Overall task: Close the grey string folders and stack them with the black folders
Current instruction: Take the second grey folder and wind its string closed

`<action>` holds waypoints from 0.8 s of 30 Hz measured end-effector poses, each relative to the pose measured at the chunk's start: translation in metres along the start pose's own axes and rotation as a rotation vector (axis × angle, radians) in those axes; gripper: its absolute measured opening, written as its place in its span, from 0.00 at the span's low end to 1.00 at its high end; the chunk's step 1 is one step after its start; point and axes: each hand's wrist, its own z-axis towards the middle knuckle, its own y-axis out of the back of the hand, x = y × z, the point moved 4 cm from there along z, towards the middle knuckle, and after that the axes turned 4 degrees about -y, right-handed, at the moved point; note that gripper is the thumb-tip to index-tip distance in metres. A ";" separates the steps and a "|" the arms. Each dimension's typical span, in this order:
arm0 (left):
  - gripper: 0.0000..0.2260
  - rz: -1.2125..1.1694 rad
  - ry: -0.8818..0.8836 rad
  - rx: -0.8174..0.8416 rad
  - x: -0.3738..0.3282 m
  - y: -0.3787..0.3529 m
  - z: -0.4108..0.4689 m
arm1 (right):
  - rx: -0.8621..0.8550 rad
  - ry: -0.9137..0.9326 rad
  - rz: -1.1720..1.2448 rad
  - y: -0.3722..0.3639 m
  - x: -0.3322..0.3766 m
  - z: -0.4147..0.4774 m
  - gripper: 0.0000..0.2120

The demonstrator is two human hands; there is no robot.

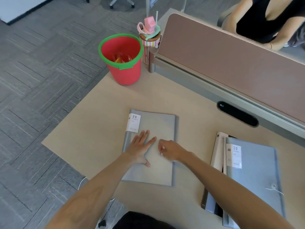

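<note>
A grey string folder [158, 126] with a white "20 pockets" label lies flat in the middle of the desk. My left hand [140, 147] presses flat on its cover, fingers spread. My right hand [170, 150] rests beside it on the same cover, fingers curled as if pinching something small; I cannot tell whether it is the string. At the right lies a stack [257, 176] with a grey string folder on top, its button and loose string [274, 187] showing, and a black folder edge [218, 210] beneath.
A red bucket with a green rim [123, 63] stands at the desk's far left corner, next to a pink-lidded tumbler [150, 38]. A brown divider panel [214, 52] runs along the back, with a person seated beyond it. A black cable grommet [237, 115] sits near the divider.
</note>
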 end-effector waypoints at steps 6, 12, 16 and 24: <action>0.56 0.010 -0.011 -0.035 0.001 0.000 0.000 | -0.025 -0.076 0.175 0.015 0.000 0.019 0.08; 0.56 0.017 -0.021 -0.042 0.001 0.001 -0.002 | -0.140 -0.074 0.284 0.036 -0.026 0.012 0.12; 0.55 0.015 -0.021 -0.041 0.003 0.001 -0.002 | -0.161 0.073 0.022 0.036 -0.032 0.002 0.19; 0.56 0.032 0.000 -0.037 0.002 0.000 -0.002 | -0.372 0.279 -0.420 0.026 -0.040 -0.001 0.05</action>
